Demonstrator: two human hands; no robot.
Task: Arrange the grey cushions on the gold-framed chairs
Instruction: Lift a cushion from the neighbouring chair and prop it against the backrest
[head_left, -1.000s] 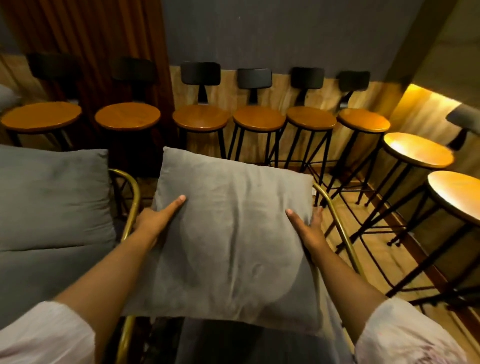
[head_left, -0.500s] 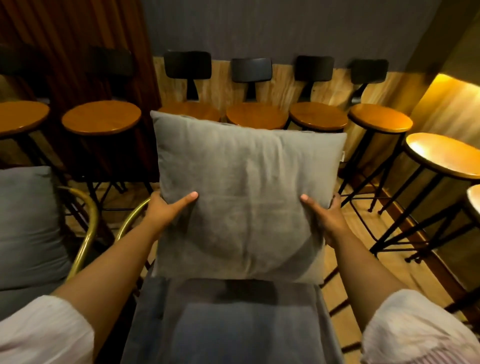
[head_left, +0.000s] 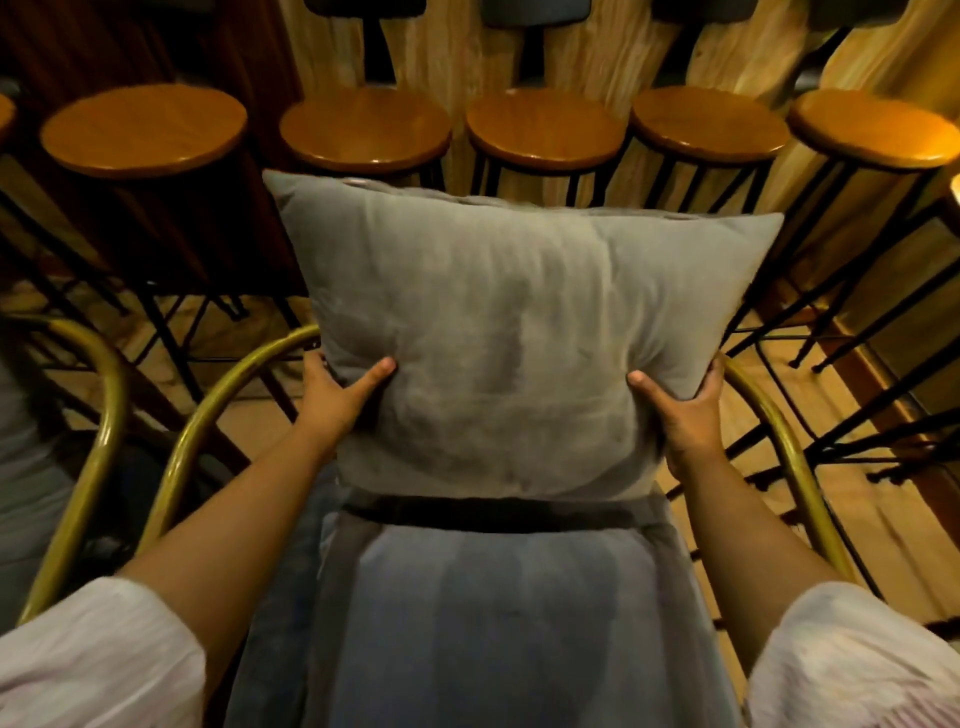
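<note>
Here, in the head view, the left hand (head_left: 337, 397) and right hand (head_left: 680, 410) clamp the lower sides of a grey cushion (head_left: 519, 338), thumbs on the front face, fingers curled behind. The cushion stands upright above the rear edge of the grey seat pad (head_left: 483, 623) of a gold-framed chair (head_left: 218, 395), between its curved arms. Close behind runs a row of round wooden stools (head_left: 545, 127), with bare wooden floor (head_left: 883, 499) to the right.

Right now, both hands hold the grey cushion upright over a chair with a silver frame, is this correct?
Not quite: the head view shows the frame is gold, not silver. Left hand and right hand do hold the grey cushion upright over it.
</note>
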